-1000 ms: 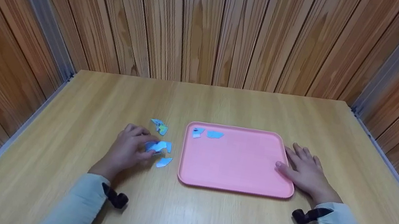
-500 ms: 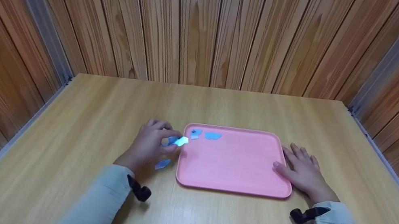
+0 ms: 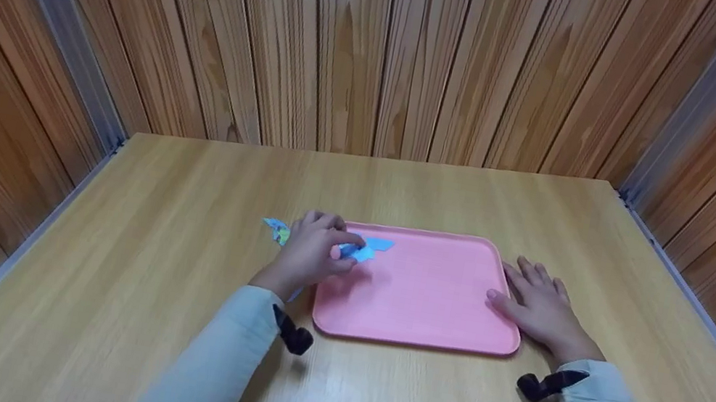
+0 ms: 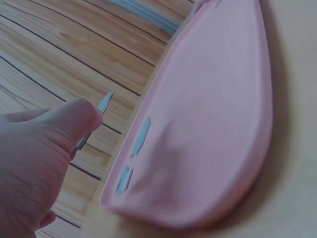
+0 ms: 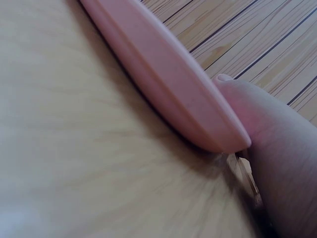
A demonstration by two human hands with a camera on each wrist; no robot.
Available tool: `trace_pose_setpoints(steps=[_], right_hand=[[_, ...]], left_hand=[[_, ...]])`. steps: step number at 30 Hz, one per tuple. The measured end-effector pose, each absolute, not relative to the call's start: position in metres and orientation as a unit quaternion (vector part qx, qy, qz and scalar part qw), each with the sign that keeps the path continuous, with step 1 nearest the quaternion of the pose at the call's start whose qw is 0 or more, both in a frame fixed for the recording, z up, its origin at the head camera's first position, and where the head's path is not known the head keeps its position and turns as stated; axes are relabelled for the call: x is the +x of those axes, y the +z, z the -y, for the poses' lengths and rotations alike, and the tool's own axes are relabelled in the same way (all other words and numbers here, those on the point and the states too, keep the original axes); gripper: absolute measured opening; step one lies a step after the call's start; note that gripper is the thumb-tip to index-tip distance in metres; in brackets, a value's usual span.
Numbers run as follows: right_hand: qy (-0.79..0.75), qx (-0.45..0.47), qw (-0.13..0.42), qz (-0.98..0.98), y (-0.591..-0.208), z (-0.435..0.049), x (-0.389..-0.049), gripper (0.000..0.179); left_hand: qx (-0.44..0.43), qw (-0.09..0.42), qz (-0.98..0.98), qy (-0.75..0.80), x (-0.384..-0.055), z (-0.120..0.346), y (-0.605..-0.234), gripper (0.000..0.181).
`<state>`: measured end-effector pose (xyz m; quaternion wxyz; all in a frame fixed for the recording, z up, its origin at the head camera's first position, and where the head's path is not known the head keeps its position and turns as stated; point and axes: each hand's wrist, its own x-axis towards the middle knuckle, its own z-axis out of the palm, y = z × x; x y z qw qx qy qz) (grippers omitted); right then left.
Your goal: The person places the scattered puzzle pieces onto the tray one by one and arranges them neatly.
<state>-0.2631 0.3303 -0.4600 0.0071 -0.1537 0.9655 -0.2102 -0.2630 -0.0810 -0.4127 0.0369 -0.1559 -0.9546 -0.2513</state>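
Observation:
My left hand (image 3: pixel 312 252) pinches a thin blue puzzle piece (image 3: pixel 362 253) between thumb and fingers, above the upper left corner of the pink tray (image 3: pixel 428 302). In the left wrist view that piece (image 4: pixel 105 101) sticks out past the thumb, raised off the tray. Two flat blue pieces lie inside the tray along its far side, one (image 4: pixel 140 138) beside the other (image 4: pixel 124 179). At the tray's right edge rests my right hand (image 3: pixel 542 307), its thumb over the rim and its fingers spread on the table. The right wrist view shows the thumb (image 5: pixel 247 99) against the rim.
A blue and green piece (image 3: pixel 278 230) lies on the wooden table (image 3: pixel 175 235) left of the tray, partly behind my left hand. Another blue piece (image 3: pixel 296 295) peeks out beside the left wrist. Wood-plank walls (image 3: pixel 356 46) enclose the table's back and sides.
My left hand has picked up a blue piece from the group on the table and carried it rightward over the tray's upper left corner. The right hand stays at the tray's edge.

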Motion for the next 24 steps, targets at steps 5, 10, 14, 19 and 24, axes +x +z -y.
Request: trace_pose_setpoints(steps=[5,10,14,19,24], right_hand=[[-0.209,-0.152,0.007,-0.966,-0.459,-0.330,-0.263,0.085],[-0.209,-0.152,0.009,-0.966,-0.460,-0.330,-0.263,0.086],[-0.210,-0.152,0.010,-0.966,-0.459,-0.330,-0.263,0.086],[-0.213,-0.150,0.010,-0.965,-0.459,-0.330,-0.262,0.086],[-0.215,-0.148,0.009,-0.965,-0.460,-0.329,-0.261,0.086]], left_hand=[[-0.163,0.040,0.952,-0.255,-0.270,0.060,-0.416,0.030],[-0.162,0.037,0.942,-0.293,-0.276,0.043,-0.423,0.030],[-0.168,0.042,0.932,-0.317,-0.280,0.031,-0.432,0.030],[-0.180,0.041,0.931,-0.314,-0.281,0.017,-0.442,0.026],[-0.191,0.037,0.939,-0.285,-0.282,0.005,-0.447,0.025]])
